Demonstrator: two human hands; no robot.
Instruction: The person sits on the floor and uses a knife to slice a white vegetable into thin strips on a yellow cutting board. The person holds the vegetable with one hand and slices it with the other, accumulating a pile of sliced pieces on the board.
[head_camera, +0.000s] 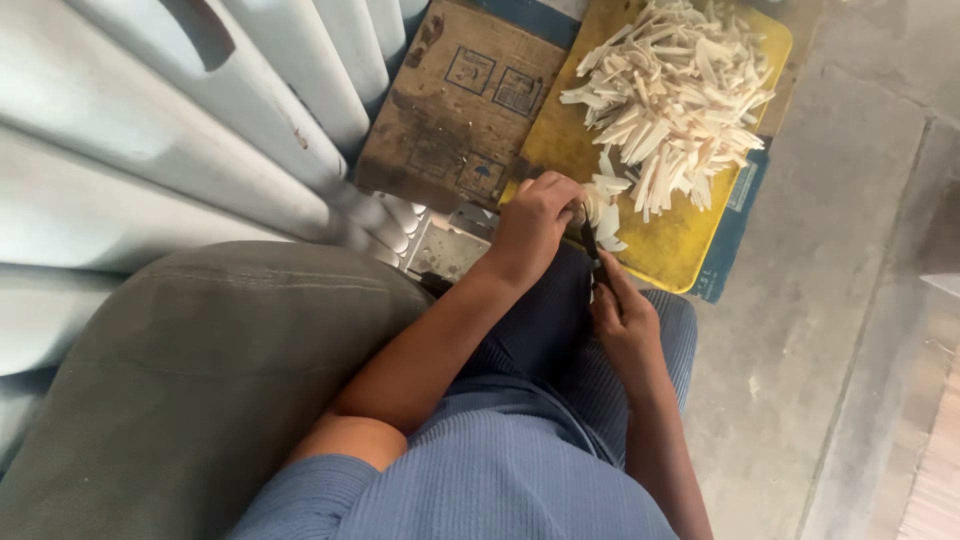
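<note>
Pale piece (592, 208): a whitish piece, held at the near edge of the yellow board; mostly covered by the fingers, so its full shape cannot be told.
Left hand (535, 222): fingers curled closed around the pale piece, knuckles turned upward, wrist over the lap.
Knife (591, 248): a dark blade, seen between the two hands, its tip set against the pale piece; the handle is hidden.
Right hand (622, 322): closed around the lower end of the knife, forefinger laid along the blade.
Cut strips (670, 95): a large heap of pale, flat strips piled on the far half of the board; a few loose ones lie just beside the left hand.
Yellow board (672, 245): a flat yellow surface on the floor, bearing the heap.
Cardboard (455, 110): a flattened brown sheet, just left of the board.
Blue garment (520, 470): ribbed blue cloth, covering lap and knees.
Grey cushion (220, 380): at the person's left side.
Floor (830, 260): grey concrete, to the right.
</note>
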